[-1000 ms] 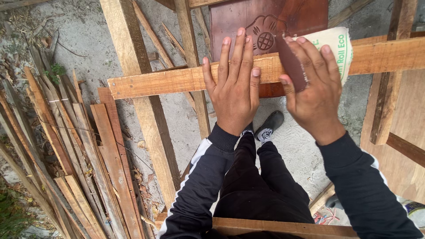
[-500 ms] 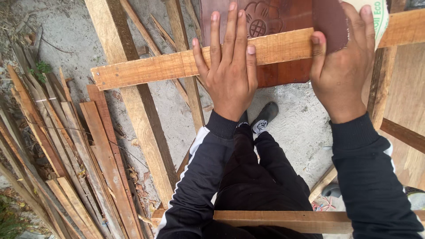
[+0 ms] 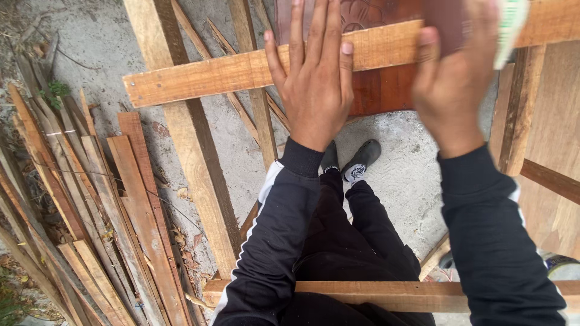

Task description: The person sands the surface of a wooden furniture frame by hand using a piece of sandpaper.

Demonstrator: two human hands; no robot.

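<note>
While spread flat, fingers splayed, left hand (image 3: 314, 90) pinned the wooden batten (image 3: 241, 71) across the frame, steadying it. Right hand (image 3: 453, 78), grip curled around a folded sandpaper sheet (image 3: 510, 27), pressed down on the same batten, above the carved reddish panel (image 3: 374, 90).

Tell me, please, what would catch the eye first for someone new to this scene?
First the two hands at the top: the left hand lies flat on a pale wooden plank, and the right hand presses a sheet of sandpaper on it. Next, the heap of wooden slats on the ground at the left.
</note>
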